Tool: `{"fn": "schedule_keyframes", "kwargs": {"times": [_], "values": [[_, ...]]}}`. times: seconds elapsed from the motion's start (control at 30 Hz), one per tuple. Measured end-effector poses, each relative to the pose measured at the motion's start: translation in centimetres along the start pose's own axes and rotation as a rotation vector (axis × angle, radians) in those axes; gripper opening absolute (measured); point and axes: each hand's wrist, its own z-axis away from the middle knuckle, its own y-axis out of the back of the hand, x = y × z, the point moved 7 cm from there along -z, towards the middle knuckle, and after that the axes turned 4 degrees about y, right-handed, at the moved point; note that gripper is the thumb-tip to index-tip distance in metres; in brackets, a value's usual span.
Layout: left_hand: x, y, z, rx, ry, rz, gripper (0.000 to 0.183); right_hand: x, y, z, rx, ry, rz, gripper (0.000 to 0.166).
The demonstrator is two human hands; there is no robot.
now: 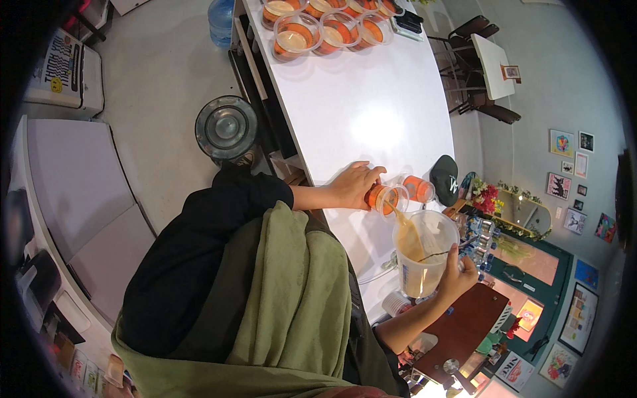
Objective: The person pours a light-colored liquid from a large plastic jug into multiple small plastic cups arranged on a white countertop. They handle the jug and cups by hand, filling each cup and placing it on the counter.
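Note:
My right hand [459, 274] grips the handle of a clear plastic measuring jug [425, 253], tilted so that a tan liquid runs from its rim. A metal utensil's handle leans in the jug. The liquid flows into a clear plastic cup with an orange printed band [389, 200], which my left hand [354, 186] holds near its base on the white counter. Beside this cup, and apart from my hands, lies or leans another orange-banded cup [418, 189]. Several similar cups [294, 37] stand grouped at the counter's far end, some with tan liquid showing inside.
A dark cap [444, 180] lies at the right edge of the white counter [358, 94]. Water bottles [480, 239] and a stack of cups [396, 303] stand near the jug. A round-lidded bin [226, 127] is on the floor, left of the counter.

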Motion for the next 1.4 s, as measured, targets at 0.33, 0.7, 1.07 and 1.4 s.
{"fn": "schedule_keyframes", "kwargs": {"times": [0.33, 0.7, 1.07, 1.4], "values": [[-0.1, 0.0, 0.1, -0.039, -0.011, -0.01, 0.097, 0.4, 0.3, 0.8, 0.026, -0.019, 0.0, 0.046], [3.1, -1.5, -0.6, -0.122, -0.093, -0.007, 0.101, 7.9, -0.2, 9.4, 0.404, -0.402, -0.514, 0.033], [3.6, -2.7, -3.3, 0.037, -0.056, 0.235, 0.081, 9.5, -3.7, 18.4, 0.874, -0.637, -0.739, 0.033], [-1.6, 3.9, -12.8, 0.28, -0.1, 0.023, 0.083, 11.3, -4.8, 21.9, 0.937, -0.679, -0.406, 0.039]]}}
